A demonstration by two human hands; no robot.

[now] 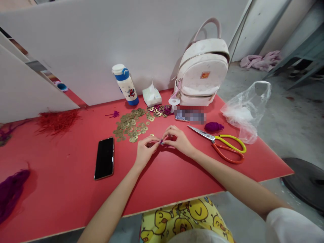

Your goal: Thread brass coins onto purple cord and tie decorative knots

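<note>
Over the red table (162, 182), my left hand (146, 150) and my right hand (180, 140) meet fingertip to fingertip. Both pinch a small piece of purple yarn (161, 141), mostly hidden by the fingers. Just beyond them lies a spread of brass-coloured coins with holes (130, 123). More coins mixed with purple yarn (162, 110) lie farther back. Right of my right hand rest scissors (212, 137) with one yellow and one red handle, blades pointing to the back left. A small purple yarn bundle (214, 127) sits behind them. A black phone (104, 158) lies left of my left hand.
A white backpack (199, 76), a tissue pack (152, 97) and a white-and-blue bottle (126, 86) stand along the back partition. A clear plastic bag (246, 114) hangs at the right edge. Red strands (59, 121) and a purple yarn bundle (14, 192) lie left.
</note>
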